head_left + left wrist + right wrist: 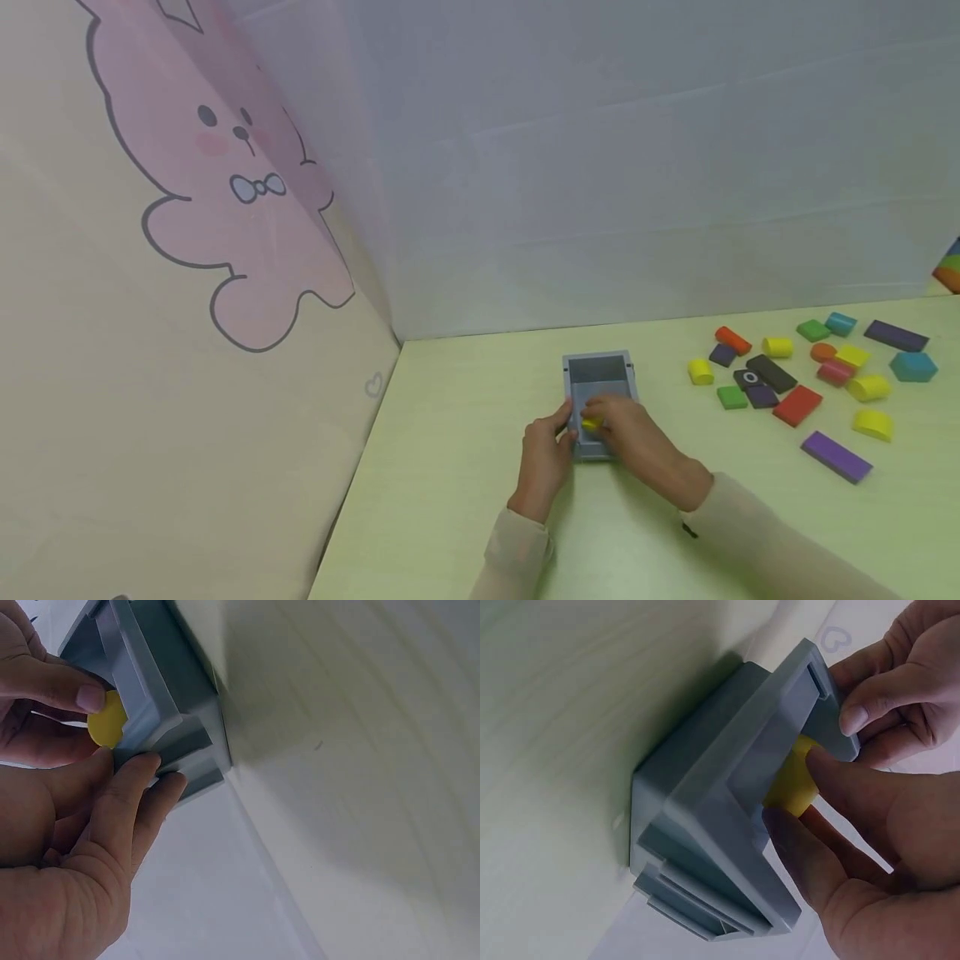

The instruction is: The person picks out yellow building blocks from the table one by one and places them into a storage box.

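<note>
A grey rectangular box (pixel 597 367) stands on the table with its top uncovered. At its near left side, my left hand (pixel 545 460) grips the wall, with thumb and fingers about the rim. My right hand (pixel 636 435) pinches a yellow cylinder block (pixel 592 423) between thumb and fingers, just inside the mouth of the box. In the right wrist view the block (pixel 793 780) is tilted and partly covered by the fingertips. The left wrist view shows its round end (pixel 107 720) close to the box wall.
Loose coloured blocks lie to the right: a purple bar (pixel 836 457), a red rectangle (pixel 798 406), a yellow cylinder (pixel 701 372), a blue hexagon (pixel 913 367) and several others. A pale curtain (pixel 600 167) borders the back, and a bear-printed sheet (pixel 255 242) the left.
</note>
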Action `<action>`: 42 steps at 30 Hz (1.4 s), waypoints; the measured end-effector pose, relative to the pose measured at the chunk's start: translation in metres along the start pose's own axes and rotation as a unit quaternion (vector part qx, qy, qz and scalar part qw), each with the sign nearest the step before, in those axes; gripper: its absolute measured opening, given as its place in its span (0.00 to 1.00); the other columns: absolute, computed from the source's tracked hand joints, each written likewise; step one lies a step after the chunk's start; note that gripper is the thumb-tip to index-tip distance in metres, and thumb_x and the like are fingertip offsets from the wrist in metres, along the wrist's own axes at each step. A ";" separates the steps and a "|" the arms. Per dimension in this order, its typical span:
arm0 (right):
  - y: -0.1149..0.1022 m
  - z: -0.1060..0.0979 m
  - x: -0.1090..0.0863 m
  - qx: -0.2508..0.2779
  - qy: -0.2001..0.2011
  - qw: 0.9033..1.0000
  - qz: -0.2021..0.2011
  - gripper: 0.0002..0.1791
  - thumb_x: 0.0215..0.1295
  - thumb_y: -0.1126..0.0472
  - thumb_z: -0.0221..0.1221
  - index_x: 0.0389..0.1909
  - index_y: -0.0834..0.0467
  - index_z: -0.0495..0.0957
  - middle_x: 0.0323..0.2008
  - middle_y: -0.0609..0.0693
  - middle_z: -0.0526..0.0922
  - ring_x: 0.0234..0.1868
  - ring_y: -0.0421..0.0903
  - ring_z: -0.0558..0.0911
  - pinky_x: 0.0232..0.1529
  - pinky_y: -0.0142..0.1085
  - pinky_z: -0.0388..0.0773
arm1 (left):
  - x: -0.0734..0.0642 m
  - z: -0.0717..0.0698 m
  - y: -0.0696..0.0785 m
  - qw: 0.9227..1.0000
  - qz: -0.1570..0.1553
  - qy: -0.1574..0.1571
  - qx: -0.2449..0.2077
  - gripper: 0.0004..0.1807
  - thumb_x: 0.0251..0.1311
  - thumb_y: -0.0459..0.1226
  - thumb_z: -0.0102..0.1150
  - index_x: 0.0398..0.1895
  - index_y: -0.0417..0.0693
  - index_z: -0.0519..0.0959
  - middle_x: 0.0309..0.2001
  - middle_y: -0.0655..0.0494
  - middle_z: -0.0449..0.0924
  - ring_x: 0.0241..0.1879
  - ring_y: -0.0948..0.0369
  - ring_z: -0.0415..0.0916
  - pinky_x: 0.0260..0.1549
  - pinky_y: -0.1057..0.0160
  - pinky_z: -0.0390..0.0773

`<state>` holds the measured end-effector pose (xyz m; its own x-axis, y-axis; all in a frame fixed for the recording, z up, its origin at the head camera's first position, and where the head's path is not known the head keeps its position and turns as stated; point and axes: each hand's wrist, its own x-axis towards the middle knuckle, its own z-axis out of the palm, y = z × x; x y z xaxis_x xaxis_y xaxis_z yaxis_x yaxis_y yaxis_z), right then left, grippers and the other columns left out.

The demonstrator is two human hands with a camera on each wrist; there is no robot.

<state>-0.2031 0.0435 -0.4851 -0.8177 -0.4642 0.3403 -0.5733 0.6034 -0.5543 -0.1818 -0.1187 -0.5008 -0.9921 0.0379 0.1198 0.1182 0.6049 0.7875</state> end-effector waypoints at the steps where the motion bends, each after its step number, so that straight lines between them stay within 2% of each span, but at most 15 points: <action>1: 0.000 0.001 0.000 0.000 0.000 1.000 -0.002 0.15 0.54 0.81 0.71 0.42 0.67 0.89 0.44 0.59 0.90 0.47 0.58 0.88 0.51 0.52 0.86 | 0.000 0.000 0.000 1.000 0.001 -0.001 0.001 0.27 0.67 0.23 0.64 0.69 0.38 0.77 0.63 0.42 0.81 0.64 0.48 0.79 0.61 0.50 0.81; 9: 0.003 0.006 0.003 -0.005 -0.001 1.000 -0.002 0.13 0.54 0.81 0.71 0.38 0.66 0.89 0.39 0.54 0.90 0.41 0.52 0.88 0.45 0.48 0.87 | 0.000 0.001 -0.001 1.000 0.011 -0.003 0.007 0.27 0.67 0.23 0.64 0.69 0.38 0.77 0.63 0.42 0.81 0.64 0.48 0.79 0.60 0.50 0.82; 19: 0.006 0.011 0.007 0.001 -0.028 0.999 0.016 0.12 0.56 0.81 0.69 0.38 0.64 0.90 0.37 0.54 0.90 0.39 0.51 0.88 0.43 0.47 0.87 | 0.000 0.002 0.000 1.000 0.010 0.003 0.010 0.27 0.66 0.23 0.65 0.68 0.39 0.78 0.62 0.43 0.82 0.64 0.48 0.79 0.60 0.49 0.82; 32: 0.004 0.010 0.014 0.021 -0.059 0.997 0.040 0.08 0.59 0.79 0.68 0.36 0.66 0.89 0.37 0.57 0.90 0.42 0.55 0.88 0.47 0.51 0.86 | 0.001 0.001 -0.002 1.000 0.014 0.010 0.009 0.26 0.65 0.22 0.65 0.67 0.38 0.79 0.62 0.43 0.82 0.63 0.48 0.80 0.60 0.49 0.82; 37: 0.005 0.011 0.018 0.014 -0.072 0.996 0.048 0.10 0.57 0.82 0.67 0.36 0.67 0.88 0.36 0.58 0.89 0.42 0.56 0.87 0.48 0.52 0.86 | 0.001 0.001 -0.002 1.000 0.011 0.009 0.008 0.26 0.65 0.22 0.65 0.67 0.37 0.79 0.62 0.43 0.82 0.63 0.48 0.80 0.61 0.50 0.81; 42: 0.007 0.013 0.020 0.005 -0.067 0.997 0.040 0.12 0.55 0.83 0.66 0.35 0.66 0.88 0.35 0.57 0.89 0.40 0.55 0.87 0.46 0.51 0.86 | 0.002 0.000 -0.001 1.000 0.009 0.008 0.008 0.26 0.65 0.22 0.65 0.67 0.37 0.79 0.63 0.43 0.81 0.64 0.48 0.79 0.61 0.50 0.81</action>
<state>-0.2229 0.0298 -0.4915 -0.8465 -0.4969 0.1909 -0.5050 0.6361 -0.5834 -0.1837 -0.1189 -0.5016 -0.9889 0.0368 0.1437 0.1357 0.6165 0.7756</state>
